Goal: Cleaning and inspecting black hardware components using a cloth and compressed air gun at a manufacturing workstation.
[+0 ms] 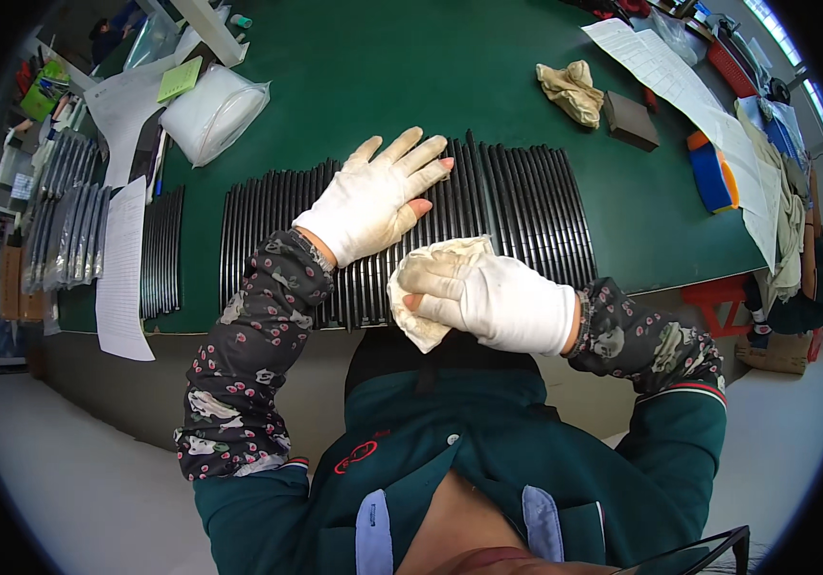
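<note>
A long row of thin black strips lies side by side on the green table. My left hand, in a white glove, presses flat on the strips with fingers spread. My right hand, also gloved, grips a crumpled cream cloth against the near ends of the strips, close to the table's front edge.
A second, smaller batch of black strips lies at the left beside a paper sheet. A clear bag of white material, a crumpled cloth, a brown block, a blue-and-orange block and more papers lie farther back.
</note>
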Tool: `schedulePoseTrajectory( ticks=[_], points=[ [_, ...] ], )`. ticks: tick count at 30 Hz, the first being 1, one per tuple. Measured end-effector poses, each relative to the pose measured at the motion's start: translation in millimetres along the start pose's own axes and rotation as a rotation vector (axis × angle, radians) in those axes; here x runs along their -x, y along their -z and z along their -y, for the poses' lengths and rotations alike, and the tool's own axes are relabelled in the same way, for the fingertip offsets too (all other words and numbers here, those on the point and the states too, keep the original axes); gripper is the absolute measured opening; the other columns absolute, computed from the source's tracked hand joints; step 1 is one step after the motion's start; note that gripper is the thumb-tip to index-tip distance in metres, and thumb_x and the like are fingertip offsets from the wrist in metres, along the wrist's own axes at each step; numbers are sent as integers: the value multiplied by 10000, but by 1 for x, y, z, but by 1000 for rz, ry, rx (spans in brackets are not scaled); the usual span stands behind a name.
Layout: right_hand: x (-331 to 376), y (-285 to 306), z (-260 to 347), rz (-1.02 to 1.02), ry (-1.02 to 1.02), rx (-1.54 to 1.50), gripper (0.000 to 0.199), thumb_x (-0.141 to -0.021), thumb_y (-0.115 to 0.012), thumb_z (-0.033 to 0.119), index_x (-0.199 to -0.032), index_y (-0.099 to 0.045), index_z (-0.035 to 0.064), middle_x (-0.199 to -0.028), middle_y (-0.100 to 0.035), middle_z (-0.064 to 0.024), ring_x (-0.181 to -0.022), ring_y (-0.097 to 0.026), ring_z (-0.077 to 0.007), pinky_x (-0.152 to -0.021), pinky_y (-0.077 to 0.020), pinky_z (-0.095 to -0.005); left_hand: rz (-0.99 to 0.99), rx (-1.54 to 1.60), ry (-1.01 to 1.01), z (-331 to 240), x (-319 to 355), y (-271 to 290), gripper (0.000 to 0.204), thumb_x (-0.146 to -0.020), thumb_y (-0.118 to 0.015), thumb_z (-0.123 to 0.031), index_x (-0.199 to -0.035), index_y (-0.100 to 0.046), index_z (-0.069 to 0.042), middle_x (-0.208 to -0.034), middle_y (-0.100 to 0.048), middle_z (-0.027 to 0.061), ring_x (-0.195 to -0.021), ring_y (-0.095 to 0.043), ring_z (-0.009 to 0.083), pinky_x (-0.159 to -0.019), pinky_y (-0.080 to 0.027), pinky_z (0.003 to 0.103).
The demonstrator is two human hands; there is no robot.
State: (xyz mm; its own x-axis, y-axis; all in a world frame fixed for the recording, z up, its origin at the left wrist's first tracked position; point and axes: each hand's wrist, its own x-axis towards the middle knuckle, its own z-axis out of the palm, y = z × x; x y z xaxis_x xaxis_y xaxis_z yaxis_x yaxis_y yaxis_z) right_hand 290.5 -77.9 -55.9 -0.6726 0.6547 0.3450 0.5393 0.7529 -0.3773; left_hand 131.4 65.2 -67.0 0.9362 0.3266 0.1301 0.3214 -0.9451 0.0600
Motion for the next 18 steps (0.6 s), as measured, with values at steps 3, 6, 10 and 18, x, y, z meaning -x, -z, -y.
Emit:
schedulePoseTrajectory(
  ticks=[3,6,10,18],
  points=[
    [16,19,-4,-230,-249,-642,346,-828,-586,5,-1169,-603,62,-1145,-646,-135,-1031,-637,-319,-899,-508,-338,-12,22,13,-3,1,3,623,-855,-594,-199,-1430,-363,-142,-1504,-312,109,-1390,-285,322,-1110,-272,497],
    [43,64,-12,-699,-623,-868,301,-933,-543,69,-1224,-578,0,-1181,-642,-86,-1085,-598,-161,-941,-469,-293,-48,41,-58,-15,-5,17,665,-835,-580,-259,-1443,-342,-131,-1513,-286,131,-1393,-269,355,-1113,-251,526],
    [107,89,-43,-1114,-783,-737,321,-961,-550,138,-1235,-556,-30,-1103,-639,-67,-984,-618,-121,-865,-502,-246,-45,71,-257,-43,-53,24,622,-854,-596,-257,-1416,-375,-108,-1484,-332,129,-1374,-306,346,-1094,-293,504],
    [135,78,-43,-1073,-936,-746,355,-959,-534,127,-1282,-519,-20,-1156,-618,-78,-1040,-609,-147,-912,-482,-272,-43,28,-406,-68,-96,-18,561,-913,-512,-383,-1390,-401,-109,-1446,-373,120,-1348,-340,325,-1081,-290,522]
  ],
)
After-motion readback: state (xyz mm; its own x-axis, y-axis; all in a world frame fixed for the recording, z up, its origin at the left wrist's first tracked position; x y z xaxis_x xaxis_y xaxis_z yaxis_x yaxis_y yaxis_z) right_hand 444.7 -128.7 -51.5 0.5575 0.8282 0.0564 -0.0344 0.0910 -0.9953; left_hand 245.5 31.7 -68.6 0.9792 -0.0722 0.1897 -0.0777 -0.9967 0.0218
